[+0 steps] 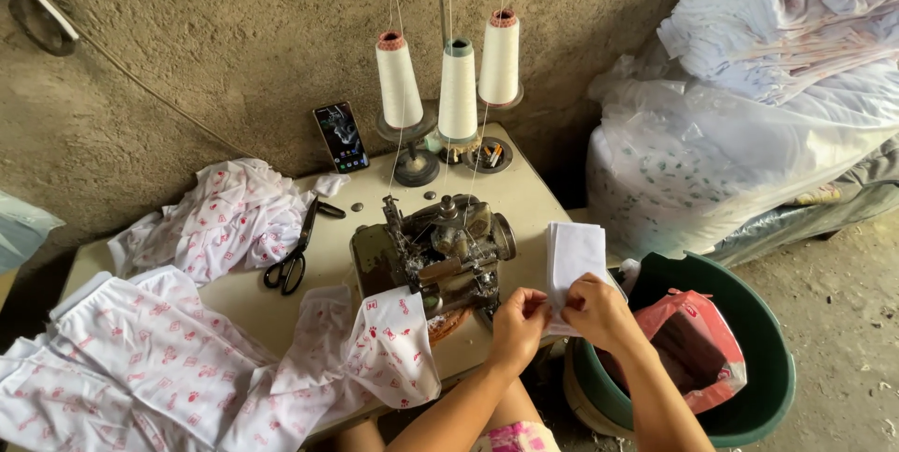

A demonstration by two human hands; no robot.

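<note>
now both forearms angled up-right; left hand (518,323) and right hand (599,311) each pinch-grip white fabric stack (573,255) edge

light: soft daylight, brighter at right | shadows: faint, dim near-left corner | focus: sharp centre | edges: wide-angle bowing | glare: none

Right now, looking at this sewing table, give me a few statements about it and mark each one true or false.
1. Both hands, left hand and right hand, pinch the stack of white cloth pieces. True.
2. The scissors lie in the green tub. False: they lie on the table, left of the sewing machine.
3. Three thread cones stand behind the machine. True.
4. The phone lies flat on the table. False: it leans against the wall.
</note>
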